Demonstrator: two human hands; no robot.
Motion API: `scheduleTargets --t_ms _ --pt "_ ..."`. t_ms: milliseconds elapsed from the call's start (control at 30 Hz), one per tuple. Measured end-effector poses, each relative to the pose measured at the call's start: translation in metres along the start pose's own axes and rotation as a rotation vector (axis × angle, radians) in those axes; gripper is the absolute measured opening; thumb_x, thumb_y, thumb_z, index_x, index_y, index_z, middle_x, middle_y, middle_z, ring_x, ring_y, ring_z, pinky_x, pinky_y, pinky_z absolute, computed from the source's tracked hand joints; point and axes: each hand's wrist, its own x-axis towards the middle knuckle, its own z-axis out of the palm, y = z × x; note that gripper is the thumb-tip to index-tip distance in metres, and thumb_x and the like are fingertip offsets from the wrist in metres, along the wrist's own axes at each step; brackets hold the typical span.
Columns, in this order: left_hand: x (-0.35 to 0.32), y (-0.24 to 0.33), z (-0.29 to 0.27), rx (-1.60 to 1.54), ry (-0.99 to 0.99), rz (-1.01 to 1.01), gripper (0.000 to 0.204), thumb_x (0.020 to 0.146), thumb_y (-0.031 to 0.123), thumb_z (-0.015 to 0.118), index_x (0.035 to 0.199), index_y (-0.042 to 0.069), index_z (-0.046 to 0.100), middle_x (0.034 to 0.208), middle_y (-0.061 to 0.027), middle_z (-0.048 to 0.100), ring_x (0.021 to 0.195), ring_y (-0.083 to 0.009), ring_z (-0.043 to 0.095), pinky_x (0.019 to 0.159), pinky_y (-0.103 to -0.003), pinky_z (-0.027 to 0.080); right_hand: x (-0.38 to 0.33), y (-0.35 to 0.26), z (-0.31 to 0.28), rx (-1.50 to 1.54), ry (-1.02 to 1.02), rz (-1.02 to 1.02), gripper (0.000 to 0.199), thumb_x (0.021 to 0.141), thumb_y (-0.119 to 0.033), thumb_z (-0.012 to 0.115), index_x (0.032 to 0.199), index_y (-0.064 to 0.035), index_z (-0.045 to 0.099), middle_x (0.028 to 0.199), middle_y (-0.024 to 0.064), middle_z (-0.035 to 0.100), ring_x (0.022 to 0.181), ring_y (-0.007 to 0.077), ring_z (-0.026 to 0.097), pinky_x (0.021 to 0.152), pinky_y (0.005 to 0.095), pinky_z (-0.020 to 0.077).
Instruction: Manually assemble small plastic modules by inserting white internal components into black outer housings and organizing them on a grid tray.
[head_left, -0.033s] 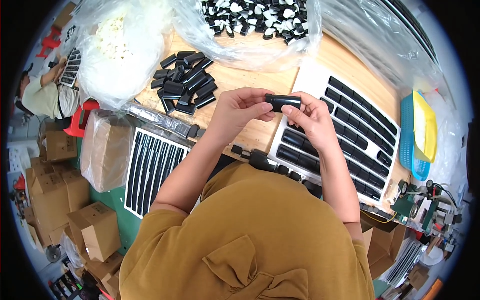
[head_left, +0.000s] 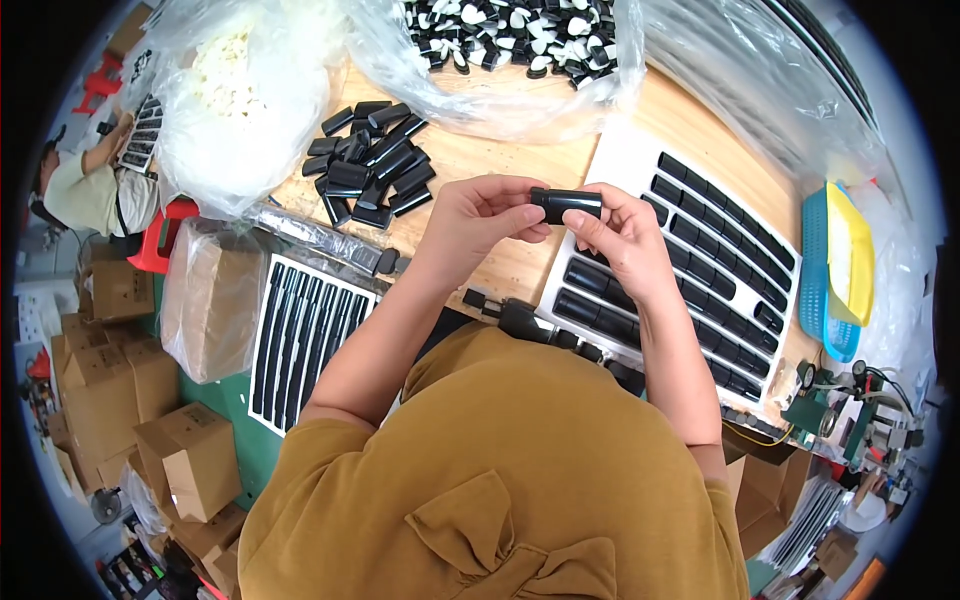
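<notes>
A glossy black plastic tube (head_left: 573,206) with a seam near its left end lies level between my two hands, above the wooden table. My left hand (head_left: 490,212) pinches the left end between thumb and fingertips. My right hand (head_left: 622,232) grips the right end, thumb in front and fingers behind. Under and beside my right hand is a white tray (head_left: 620,150) holding rows of similar black pieces (head_left: 720,215). To the left of my left hand is a loose heap of black plastic pieces (head_left: 372,165).
Clear plastic bags with cream parts (head_left: 225,75) and black-and-white parts (head_left: 510,35) lie at the back. A blue basket (head_left: 818,270) with a yellow tray (head_left: 850,255) stands right. Another filled tray (head_left: 305,345) and cardboard boxes (head_left: 185,460) are left. A co-worker (head_left: 95,195) sits far left.
</notes>
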Motion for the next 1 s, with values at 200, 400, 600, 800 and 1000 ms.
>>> scheduleTargets --t_ms 200,400,600,800,1000 --pt "-0.002 -0.012 -0.004 -0.149 0.039 -0.039 0.028 0.086 -0.002 0.064 0.114 -0.006 0.061 0.097 -0.0158 0.068 0.086 -0.0226 0.07 0.078 -0.03 0.059 0.007 -0.002 0.002 -0.037 -0.029 0.014 0.014 0.085 -0.011 0.07 0.095 -0.0019 0.065 0.068 -0.0045 0.057 0.059 0.003 0.048 0.055 0.0178 0.037" --pt "0.01 -0.049 -0.015 -0.161 0.062 -0.041 0.029 0.083 -0.003 0.066 0.111 -0.003 0.057 0.1 -0.0131 0.068 0.091 -0.0173 0.067 0.08 -0.027 0.055 0.038 0.032 0.0 -0.123 0.047 0.031 0.01 0.082 -0.008 0.072 0.089 -0.002 0.068 0.062 -0.0072 0.051 0.054 0.0028 0.041 0.052 0.0187 0.0318" --pt "0.023 -0.067 -0.05 0.6 0.195 0.005 0.021 0.086 -0.001 0.062 0.107 -0.001 0.064 0.098 -0.0074 0.069 0.083 -0.0098 0.062 0.073 -0.02 0.047 0.051 0.074 0.008 -0.828 0.053 -0.295 0.021 0.074 -0.01 0.076 0.092 -0.0035 0.069 0.074 0.0068 0.06 0.064 0.0201 0.053 0.065 0.0305 0.0463" --pt "0.088 -0.044 -0.032 0.883 0.333 0.409 0.023 0.093 0.015 0.054 0.105 0.0 0.066 0.101 -0.009 0.066 0.087 -0.0191 0.061 0.081 -0.032 0.046 0.055 0.081 0.008 -0.96 0.067 -0.58 0.026 0.062 -0.011 0.081 0.085 -0.0083 0.07 0.078 0.007 0.06 0.081 0.0292 0.054 0.077 0.0369 0.0456" --pt "0.112 -0.091 -0.011 1.348 0.269 0.437 0.038 0.097 0.035 0.041 0.107 0.006 0.064 0.114 -0.0202 0.055 0.113 -0.0379 0.042 0.101 -0.047 0.027 0.066 0.09 0.012 -0.766 0.058 -0.642 0.023 0.06 -0.01 0.083 0.079 -0.0075 0.07 0.088 0.0091 0.065 0.086 0.0315 0.059 0.075 0.0387 0.0489"
